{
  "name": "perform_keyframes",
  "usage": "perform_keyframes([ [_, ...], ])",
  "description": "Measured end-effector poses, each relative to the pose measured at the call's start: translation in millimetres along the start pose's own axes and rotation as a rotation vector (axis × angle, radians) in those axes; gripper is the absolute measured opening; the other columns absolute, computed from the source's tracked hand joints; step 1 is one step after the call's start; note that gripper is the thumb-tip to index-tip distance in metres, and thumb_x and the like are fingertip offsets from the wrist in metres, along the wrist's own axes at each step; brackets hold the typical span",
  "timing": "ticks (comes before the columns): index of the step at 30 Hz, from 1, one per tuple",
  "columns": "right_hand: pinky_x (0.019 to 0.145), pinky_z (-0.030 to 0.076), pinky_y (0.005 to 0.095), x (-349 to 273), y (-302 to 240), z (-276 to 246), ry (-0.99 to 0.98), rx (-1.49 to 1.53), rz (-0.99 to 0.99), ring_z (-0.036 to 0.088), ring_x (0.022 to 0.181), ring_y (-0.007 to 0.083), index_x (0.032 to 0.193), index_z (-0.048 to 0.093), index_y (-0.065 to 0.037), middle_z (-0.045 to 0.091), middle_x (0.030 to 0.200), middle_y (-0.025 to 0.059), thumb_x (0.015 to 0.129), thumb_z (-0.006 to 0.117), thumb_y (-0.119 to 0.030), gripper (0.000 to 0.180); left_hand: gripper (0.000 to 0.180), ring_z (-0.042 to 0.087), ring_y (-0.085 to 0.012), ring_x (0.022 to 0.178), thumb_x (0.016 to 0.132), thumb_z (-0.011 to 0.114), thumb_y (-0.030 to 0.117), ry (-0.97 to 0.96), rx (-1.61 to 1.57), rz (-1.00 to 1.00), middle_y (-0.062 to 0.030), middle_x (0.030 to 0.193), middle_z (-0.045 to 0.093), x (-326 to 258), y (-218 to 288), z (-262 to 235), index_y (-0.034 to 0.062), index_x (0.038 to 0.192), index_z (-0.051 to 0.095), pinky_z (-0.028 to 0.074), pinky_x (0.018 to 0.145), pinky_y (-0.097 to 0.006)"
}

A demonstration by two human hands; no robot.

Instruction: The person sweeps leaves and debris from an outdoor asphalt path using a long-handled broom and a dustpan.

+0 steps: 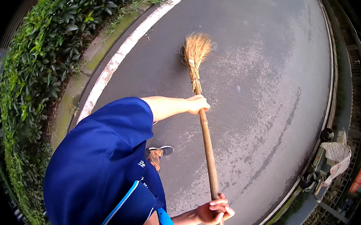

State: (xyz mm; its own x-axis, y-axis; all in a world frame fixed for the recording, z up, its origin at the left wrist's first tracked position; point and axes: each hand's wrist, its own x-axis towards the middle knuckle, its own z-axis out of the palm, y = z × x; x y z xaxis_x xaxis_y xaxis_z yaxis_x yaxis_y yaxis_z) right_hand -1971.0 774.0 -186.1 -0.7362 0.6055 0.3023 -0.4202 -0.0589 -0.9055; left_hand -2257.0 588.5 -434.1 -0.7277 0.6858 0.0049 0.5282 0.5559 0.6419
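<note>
A straw broom (208, 148) with a long bamboo handle slants across the middle of the view, its pale bristles (198, 49) fanned out at the far end over the grey road. My left hand (197, 104) is closed round the handle just below the bound bristles, that arm stretched out ahead. Lower down, my right hand (214, 210) grips the handle close to its butt end, with its fingers wrapped over the bamboo. Whether the bristle tips press on the asphalt I cannot tell.
The asphalt road (265, 97) has a white painted line (117, 58) and a mossy kerb (94, 58) on the left. Beyond that kerb grows a leafy green hedge (36, 73). A covered scooter (334, 158) stands at the right edge. My shoe (166, 150) shows below my left arm.
</note>
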Motion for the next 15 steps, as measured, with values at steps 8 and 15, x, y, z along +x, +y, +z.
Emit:
perform_keyframes([
  [8,0.084,0.044,0.0374,47.9,25.8,-33.9,0.077,0.421,0.208,0.043,0.053,0.0127,0.092,0.047,-0.004,0.035,0.052,0.0008,0.085,0.048,-0.016,0.014,0.029,0.057,-0.0218,0.081,0.069,0.068,0.007,-0.031,0.158,-0.185,-0.0030,0.072,0.057,-71.0,1.3,-54.8,0.0154,0.091,0.052,0.037,0.078,-0.038],
  [15,0.097,0.037,0.0463,40.8,74.2,79.6,-0.138,0.276,0.183,0.048,0.061,0.0166,0.093,0.045,-0.004,0.038,0.053,0.0032,0.083,0.046,-0.018,0.018,0.022,0.058,-0.0247,0.085,0.069,0.067,0.008,0.143,0.211,-0.224,-0.0035,0.077,0.061,-39.4,-103.4,-106.8,0.0149,0.088,0.057,0.043,0.080,-0.038],
])
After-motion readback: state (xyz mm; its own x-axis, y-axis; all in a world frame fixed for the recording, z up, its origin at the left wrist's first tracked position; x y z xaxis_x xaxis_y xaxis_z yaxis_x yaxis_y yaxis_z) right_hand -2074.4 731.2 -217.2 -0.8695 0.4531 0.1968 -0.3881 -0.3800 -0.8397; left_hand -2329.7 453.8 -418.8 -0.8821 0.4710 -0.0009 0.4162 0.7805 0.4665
